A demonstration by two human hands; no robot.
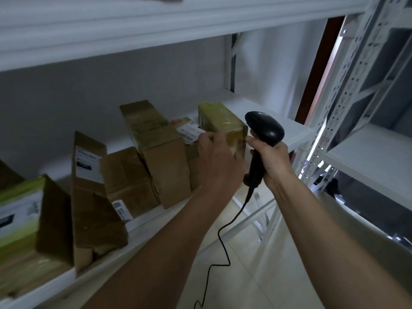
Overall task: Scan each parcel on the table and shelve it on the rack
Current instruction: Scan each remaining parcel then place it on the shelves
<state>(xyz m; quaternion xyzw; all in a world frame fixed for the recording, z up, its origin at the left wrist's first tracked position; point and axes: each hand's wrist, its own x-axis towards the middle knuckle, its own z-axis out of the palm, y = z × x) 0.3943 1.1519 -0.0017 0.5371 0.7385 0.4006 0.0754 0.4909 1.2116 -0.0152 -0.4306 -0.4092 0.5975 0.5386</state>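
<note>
You are working in dim, cool light; the brightest source is a pale strip by the doorway at the right, with glints on the rack upright below it. The shelf recess sits in soft shadow. Your view bends strongly at the edges and corners. Labels on the parcels are smeared, probably by motion blur, and cannot be read.
</note>
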